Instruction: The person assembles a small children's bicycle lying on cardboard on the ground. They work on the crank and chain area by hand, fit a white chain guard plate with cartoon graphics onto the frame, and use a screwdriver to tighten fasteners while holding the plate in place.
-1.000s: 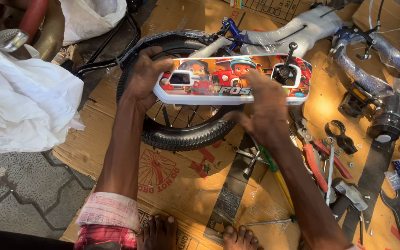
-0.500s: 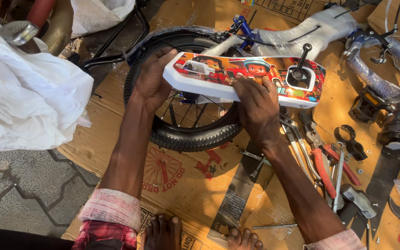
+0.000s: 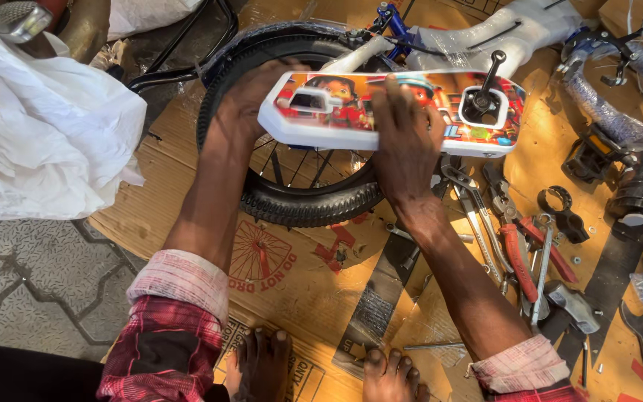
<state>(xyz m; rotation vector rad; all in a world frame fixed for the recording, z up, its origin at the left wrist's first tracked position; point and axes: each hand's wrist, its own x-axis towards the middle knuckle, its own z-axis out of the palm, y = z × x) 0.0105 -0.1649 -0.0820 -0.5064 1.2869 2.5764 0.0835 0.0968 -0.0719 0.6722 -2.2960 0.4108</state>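
A white plastic chain guard with bright cartoon pictures lies across a small black bicycle wheel. My left hand grips the guard's left end from behind. My right hand lies flat over its middle, fingers spread across the top edge. A black crank arm pokes up through the opening at the guard's right end. The white and blue bicycle frame runs behind it.
Flattened cardboard covers the floor. Pliers with red handles, wrenches and a hammer lie at the right. Wrapped handlebars and a black pedal are at far right. White plastic sheeting bulges at left. My bare feet are at the bottom.
My right hand has slid up from the guard's lower edge onto its face. The view has moved closer and the guard sits a little lower over the wheel.
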